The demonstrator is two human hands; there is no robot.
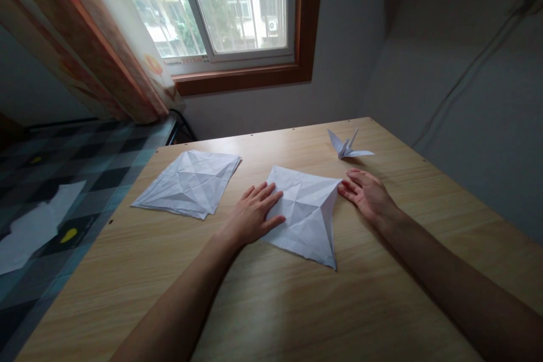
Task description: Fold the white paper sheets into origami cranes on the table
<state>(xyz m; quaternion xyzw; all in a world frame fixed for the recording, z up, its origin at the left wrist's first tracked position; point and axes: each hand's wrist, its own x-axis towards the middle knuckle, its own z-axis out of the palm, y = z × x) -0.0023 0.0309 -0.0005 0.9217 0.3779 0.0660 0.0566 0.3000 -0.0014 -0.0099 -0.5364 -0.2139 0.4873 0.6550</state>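
A creased white paper square (309, 212) lies on the wooden table (297, 305) in front of me. My left hand (254, 214) rests flat on its left edge, fingers stretched out and open. My right hand (368, 192) lies on the table at the paper's right corner, fingertips touching that corner, fingers extended and holding nothing. A finished white paper crane (348, 147) stands just beyond my right hand.
A stack of creased white paper sheets (189, 184) lies at the table's left. A checked bed cover (51, 192) with a white sheet on it is left of the table. A window (220, 5) and curtain (110, 51) are behind; grey walls close the right side.
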